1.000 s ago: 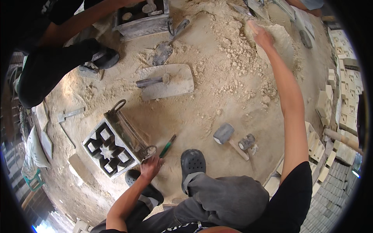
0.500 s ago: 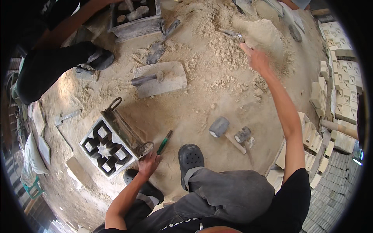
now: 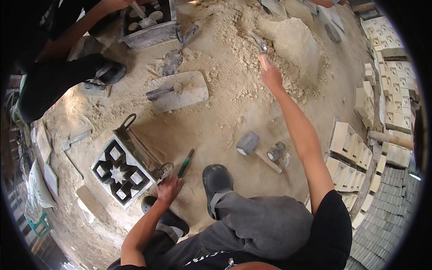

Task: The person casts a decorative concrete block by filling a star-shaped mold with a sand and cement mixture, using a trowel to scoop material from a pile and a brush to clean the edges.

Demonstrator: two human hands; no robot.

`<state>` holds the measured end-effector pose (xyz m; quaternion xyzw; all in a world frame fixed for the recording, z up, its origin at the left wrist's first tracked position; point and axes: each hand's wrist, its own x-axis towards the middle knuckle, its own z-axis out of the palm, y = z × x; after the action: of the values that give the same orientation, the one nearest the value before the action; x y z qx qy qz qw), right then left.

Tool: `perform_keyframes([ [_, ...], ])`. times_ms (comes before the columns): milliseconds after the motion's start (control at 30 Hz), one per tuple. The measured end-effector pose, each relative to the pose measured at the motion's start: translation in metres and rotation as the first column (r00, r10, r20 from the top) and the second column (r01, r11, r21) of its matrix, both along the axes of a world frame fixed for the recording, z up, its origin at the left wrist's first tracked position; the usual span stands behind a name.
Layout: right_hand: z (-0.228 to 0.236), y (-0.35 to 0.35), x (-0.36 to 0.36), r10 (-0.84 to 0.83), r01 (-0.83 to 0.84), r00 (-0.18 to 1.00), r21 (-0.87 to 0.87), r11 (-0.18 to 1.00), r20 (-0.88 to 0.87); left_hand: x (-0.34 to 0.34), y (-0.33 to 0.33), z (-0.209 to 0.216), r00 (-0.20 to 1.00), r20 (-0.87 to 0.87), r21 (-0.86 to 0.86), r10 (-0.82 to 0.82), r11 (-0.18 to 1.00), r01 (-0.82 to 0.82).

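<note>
So the metal box (image 3: 136, 157) with the star pattern is sat on the sandy floor (image 3: 220, 121), tilted a bit so the pattern faces up and toward the near left, and everything else is best placed from there. The left hand (image 3: 168, 189) is set right by its near-right corner, just below the wire ring; a green-handled tool (image 3: 184, 166) pokes out past the fingers, but whether that's gripped or just lying alongside can't be told. Well off to the far right of the box, the right hand (image 3: 272, 77) is wrapped around the wooden handle of a trowel (image 3: 263, 60), with the blade pointed into the lumpy sand heap (image 3: 245, 45). Right of the box, a dark-headed mallet (image 3: 248, 143) is seen lying next to a smaller mallet (image 3: 276, 151). Beyond the box, a flat plate with a bar handle (image 3: 192, 90) is laid on the sand, and farther past it a second box (image 3: 150, 37) is being worked at by another person (image 3: 63, 42). Pale blocks (image 3: 353, 140) are stacked way off to the box's right.
</note>
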<state>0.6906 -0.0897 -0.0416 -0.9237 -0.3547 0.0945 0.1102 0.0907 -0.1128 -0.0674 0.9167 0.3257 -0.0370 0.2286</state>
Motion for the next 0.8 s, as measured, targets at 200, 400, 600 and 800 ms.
perform_keyframes([
  [200,0.021,-0.017,-0.045,-0.177,0.35,0.908,0.454,0.82,-0.38,0.006,0.004,0.006,1.0,-0.002,-0.01,0.014,1.0,-0.014],
  [400,0.001,-0.04,-0.083,0.097,0.767,-0.088,-0.006,0.641,-0.991,0.006,0.002,0.004,0.999,-0.029,-0.01,0.024,1.0,-0.025],
  [600,-0.032,0.001,-0.002,-0.074,0.875,0.01,-0.028,0.484,-0.997,0.002,0.003,0.006,0.999,0.017,0.011,0.032,0.999,-0.032],
  [800,-0.03,0.034,0.047,-0.285,0.771,0.386,0.137,0.622,-0.877,0.004,0.001,0.009,0.997,-0.055,-0.03,0.058,0.998,-0.06],
])
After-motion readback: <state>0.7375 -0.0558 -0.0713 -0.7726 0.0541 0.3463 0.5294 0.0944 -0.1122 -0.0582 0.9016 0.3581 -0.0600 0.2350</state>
